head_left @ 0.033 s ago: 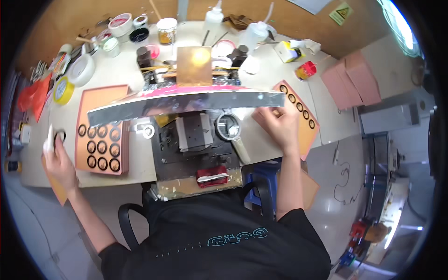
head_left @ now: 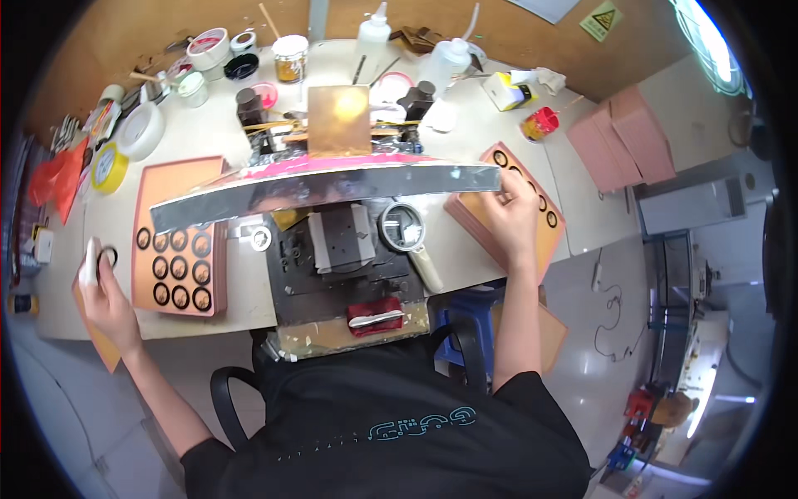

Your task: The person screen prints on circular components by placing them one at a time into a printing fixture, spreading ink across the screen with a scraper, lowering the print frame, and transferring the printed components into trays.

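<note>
Beside the table's left edge, my left hand (head_left: 110, 309) pinches a small black ring (head_left: 109, 256) between fingertips; at least one finger wears a white cover. An orange board (head_left: 100, 337) shows below that hand. To its right lies a stack of orange trays (head_left: 179, 187) with several black rings in rows. My right hand (head_left: 514, 220) is over a second stack of orange trays (head_left: 549, 244), its fingers bent together among another line of black rings. The tips are partly hidden, so I cannot tell what they hold.
A long dark panel (head_left: 332, 187) spans the middle above a fixture (head_left: 342, 237). A magnifying glass (head_left: 402, 226) lies beside it. Bottles (head_left: 373, 37), jars (head_left: 290, 62) and tape rolls (head_left: 109, 168) line the back and left. Pink boxes (head_left: 623, 137) stand at right.
My right hand has moved right, from the tray stack's left side to over its ring line. The left hand still keeps the ring, tilted slightly differently. The whole view has shifted a little.
</note>
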`<state>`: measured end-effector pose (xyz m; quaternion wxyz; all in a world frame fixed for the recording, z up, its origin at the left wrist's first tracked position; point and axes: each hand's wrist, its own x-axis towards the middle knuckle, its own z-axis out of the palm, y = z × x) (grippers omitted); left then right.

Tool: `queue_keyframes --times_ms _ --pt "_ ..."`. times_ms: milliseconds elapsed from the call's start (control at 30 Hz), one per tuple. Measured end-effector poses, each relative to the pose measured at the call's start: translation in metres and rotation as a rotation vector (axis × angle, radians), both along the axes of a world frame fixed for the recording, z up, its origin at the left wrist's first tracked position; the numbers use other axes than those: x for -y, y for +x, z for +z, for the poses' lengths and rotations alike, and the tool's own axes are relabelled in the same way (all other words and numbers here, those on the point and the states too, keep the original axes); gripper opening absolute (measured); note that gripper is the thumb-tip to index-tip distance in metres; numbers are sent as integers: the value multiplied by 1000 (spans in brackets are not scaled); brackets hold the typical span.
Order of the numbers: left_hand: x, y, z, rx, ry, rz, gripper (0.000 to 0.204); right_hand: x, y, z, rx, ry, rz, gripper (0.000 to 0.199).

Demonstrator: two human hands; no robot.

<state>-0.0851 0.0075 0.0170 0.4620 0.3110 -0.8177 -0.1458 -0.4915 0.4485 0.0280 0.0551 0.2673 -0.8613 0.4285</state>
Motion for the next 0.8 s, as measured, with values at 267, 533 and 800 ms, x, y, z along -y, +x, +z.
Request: queue_keyframes --times_ms 267,533,800 --pt "-71 -15 -25 -55 433 -38 30 -41 -52 -37 14 65 -233 33" --pt "-150 -147 -25 -69 82 -565 30 -39 -35 -33 -60 90 -215 30" --pt "-191 -170 -30 208 -127 -731 36 -6 85 -65 66 -97 -176 33"
